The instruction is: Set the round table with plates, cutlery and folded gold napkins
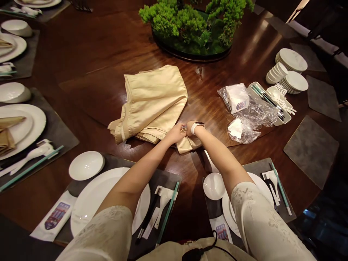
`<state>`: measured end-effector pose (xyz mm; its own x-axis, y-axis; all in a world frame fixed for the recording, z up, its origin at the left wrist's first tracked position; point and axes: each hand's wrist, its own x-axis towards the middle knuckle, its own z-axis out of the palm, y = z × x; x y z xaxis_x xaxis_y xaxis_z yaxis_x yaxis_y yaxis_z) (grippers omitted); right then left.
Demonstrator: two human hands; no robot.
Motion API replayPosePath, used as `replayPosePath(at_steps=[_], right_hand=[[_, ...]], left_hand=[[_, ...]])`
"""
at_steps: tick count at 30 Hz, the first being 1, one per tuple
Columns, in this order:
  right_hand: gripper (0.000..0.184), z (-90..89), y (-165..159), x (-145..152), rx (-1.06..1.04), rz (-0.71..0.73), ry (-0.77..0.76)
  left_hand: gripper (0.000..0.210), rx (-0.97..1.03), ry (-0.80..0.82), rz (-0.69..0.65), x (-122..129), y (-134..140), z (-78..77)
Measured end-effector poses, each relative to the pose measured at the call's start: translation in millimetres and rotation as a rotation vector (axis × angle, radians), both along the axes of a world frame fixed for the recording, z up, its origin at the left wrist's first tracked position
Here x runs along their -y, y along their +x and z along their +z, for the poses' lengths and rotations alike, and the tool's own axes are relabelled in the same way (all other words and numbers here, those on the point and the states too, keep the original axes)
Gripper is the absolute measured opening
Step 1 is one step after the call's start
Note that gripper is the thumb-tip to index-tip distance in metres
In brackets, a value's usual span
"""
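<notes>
1. Gold napkin point(185, 146): on the wooden table point(87, 81), long axis roughly crosswise, pleats pointing away from the person.
2. Left hand point(176, 133) and right hand point(190, 128): both closed, pinching the pleats; right fingertips partly hidden.
3. Gold cloth pile point(156, 101): its edge lies just beside the left hand.
4. Polished wood separates the napkin from 2 nearest placemats; a wider stretch runs left of the pile.
5. Plastic-bagged packets point(237, 99) bound the right.
</notes>
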<state>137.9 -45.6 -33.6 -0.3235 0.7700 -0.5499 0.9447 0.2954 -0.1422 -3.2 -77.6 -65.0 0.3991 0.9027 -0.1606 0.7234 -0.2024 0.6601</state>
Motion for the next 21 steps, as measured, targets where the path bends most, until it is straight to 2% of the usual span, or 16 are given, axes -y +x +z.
replayPosePath(at_steps=[3,7,10,12,14,17,19,21], right_hand=[[0.031,8.8,4.8,0.5,0.043,-0.044,-0.019],[0.031,31.8,34.8,-0.1,-0.088,-0.030,0.184],[0.037,46.9,62.6,7.3,-0.257,-0.017,0.365],[0.039,47.4,79.4,22.1,-0.326,0.000,0.424],[0.039,38.2,94.4,44.4,-0.353,0.074,0.421],[0.042,13.3,113.2,82.1,-0.350,0.216,0.352],[0.052,-3.2,122.3,102.1,-0.382,0.255,0.345],[0.060,-15.4,127.3,114.3,-0.439,0.234,0.370]], left_hand=[[0.043,-0.089,-0.037,-0.008,1.2,-15.1,3.9],[0.022,-0.039,-0.024,0.084,-2.0,-25.6,29.4],[0.021,0.104,0.150,0.117,-2.7,-22.8,53.6],[0.017,0.142,0.286,0.011,3.8,-15.6,61.1],[0.015,0.102,0.356,-0.180,17.4,-4.9,56.8],[0.022,-0.008,0.375,-0.455,43.9,12.3,31.8],[0.029,-0.052,0.377,-0.577,57.8,19.9,11.6],[0.033,-0.066,0.382,-0.648,64.3,22.3,-4.1]])
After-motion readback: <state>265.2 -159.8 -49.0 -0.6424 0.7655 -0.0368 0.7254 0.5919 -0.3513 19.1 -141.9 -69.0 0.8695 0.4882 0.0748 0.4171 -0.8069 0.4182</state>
